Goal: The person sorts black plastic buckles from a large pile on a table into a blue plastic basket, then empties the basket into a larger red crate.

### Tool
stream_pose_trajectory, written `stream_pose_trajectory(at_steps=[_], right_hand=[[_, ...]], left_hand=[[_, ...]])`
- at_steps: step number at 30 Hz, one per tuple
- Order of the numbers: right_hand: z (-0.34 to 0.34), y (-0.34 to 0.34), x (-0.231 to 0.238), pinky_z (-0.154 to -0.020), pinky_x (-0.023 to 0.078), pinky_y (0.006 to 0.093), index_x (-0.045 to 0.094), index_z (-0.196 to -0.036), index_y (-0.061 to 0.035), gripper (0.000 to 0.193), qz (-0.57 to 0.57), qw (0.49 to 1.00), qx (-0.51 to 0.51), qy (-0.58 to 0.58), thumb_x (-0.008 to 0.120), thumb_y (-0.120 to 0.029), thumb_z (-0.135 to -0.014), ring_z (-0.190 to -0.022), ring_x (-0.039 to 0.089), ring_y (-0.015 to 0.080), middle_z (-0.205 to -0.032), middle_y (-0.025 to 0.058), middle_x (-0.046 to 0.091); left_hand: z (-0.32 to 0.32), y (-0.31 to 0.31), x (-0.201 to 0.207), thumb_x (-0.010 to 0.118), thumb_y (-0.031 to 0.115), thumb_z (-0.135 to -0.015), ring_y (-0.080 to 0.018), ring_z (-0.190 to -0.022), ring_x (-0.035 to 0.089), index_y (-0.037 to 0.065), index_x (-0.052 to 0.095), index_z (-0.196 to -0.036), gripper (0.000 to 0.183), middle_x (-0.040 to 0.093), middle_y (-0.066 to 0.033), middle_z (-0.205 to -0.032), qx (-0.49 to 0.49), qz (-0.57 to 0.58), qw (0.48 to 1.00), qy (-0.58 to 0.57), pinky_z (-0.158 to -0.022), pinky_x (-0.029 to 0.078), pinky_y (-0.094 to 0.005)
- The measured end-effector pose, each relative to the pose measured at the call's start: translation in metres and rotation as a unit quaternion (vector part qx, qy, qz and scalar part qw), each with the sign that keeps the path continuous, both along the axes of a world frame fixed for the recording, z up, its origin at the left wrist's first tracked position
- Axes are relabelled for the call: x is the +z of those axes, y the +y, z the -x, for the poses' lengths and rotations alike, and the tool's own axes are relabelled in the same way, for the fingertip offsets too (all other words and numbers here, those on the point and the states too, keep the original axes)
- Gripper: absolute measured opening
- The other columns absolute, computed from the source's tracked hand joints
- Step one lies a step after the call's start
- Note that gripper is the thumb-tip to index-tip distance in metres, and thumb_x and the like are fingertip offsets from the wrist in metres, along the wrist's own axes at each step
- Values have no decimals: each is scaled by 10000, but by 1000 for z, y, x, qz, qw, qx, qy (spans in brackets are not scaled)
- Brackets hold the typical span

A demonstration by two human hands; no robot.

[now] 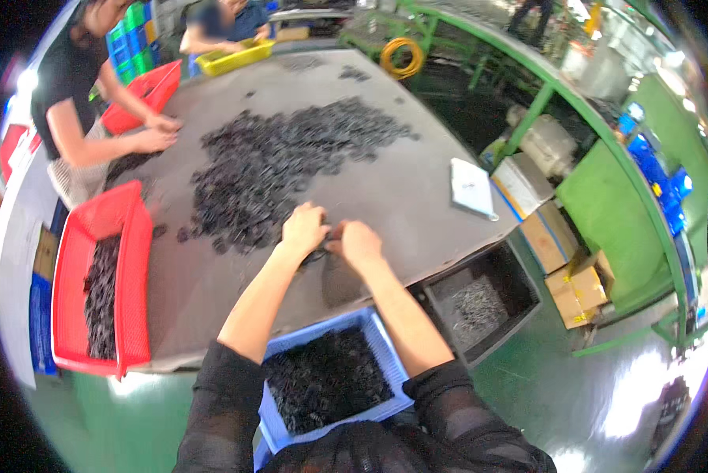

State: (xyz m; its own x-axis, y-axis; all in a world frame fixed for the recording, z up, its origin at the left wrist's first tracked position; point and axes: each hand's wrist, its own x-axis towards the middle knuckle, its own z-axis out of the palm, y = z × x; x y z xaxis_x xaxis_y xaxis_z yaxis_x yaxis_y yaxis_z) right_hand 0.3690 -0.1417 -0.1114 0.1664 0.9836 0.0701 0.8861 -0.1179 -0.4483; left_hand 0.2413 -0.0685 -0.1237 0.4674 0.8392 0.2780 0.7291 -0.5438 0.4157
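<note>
My left hand (pixel 304 229) and my right hand (pixel 359 244) meet over the near part of the grey table (pixel 417 197). Both have their fingers curled and pinched close together. Something small and dark shows just under them, but what the fingertips hold is too small to make out. Beyond my hands spreads a wide heap of small black, roundish parts (pixel 267 162). Below my forearms, against the table's near edge, stands a blue basket (pixel 390 356) filled with similar-looking black pieces.
A red basket (pixel 137 284) with black parts stands at left. A co-worker (pixel 74 102) handles pieces by another red basket (pixel 153 87); another person sits behind a yellow tray (pixel 235 59). At right are a white pad (pixel 471 187), a dark bin (pixel 519 272) and cardboard boxes (pixel 579 288).
</note>
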Motion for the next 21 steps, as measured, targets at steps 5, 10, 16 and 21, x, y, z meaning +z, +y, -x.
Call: stream_pose_trajectory(at_steps=[5,10,16,21], right_hand=[[-10,4,-3,-716,501,407,648,-797,-78,189,4,998,8,55,724,-191,-666,-806,632,295,-809,111,657],[-17,4,-1,-725,504,401,660,-776,-93,86,-71,991,-16,116,613,-102,-704,-805,635,304,-802,138,654],[-49,-15,19,-622,501,295,613,-1013,-105,217,-25,778,-87,622,610,-166,-805,-810,600,155,-931,23,617],[-32,-8,13,-617,499,301,637,-891,-82,274,92,864,-22,494,672,-329,-777,-719,606,137,-788,34,633]], left_hand=[[4,2,9,701,115,-665,-306,-851,614,55,614,-811,180,625,-139,-834,-8,86,996,-32,-757,494,-399],[-5,-1,12,714,172,-658,-309,-908,607,48,627,-869,260,632,-168,-915,-9,76,997,6,-795,486,-402],[28,10,30,685,265,-766,-104,-708,577,40,663,-876,251,643,-42,-767,-24,352,914,-201,-624,461,-263],[63,20,34,669,231,-799,-75,-713,565,80,663,-979,235,628,2,-773,5,229,952,-201,-598,430,-217]])
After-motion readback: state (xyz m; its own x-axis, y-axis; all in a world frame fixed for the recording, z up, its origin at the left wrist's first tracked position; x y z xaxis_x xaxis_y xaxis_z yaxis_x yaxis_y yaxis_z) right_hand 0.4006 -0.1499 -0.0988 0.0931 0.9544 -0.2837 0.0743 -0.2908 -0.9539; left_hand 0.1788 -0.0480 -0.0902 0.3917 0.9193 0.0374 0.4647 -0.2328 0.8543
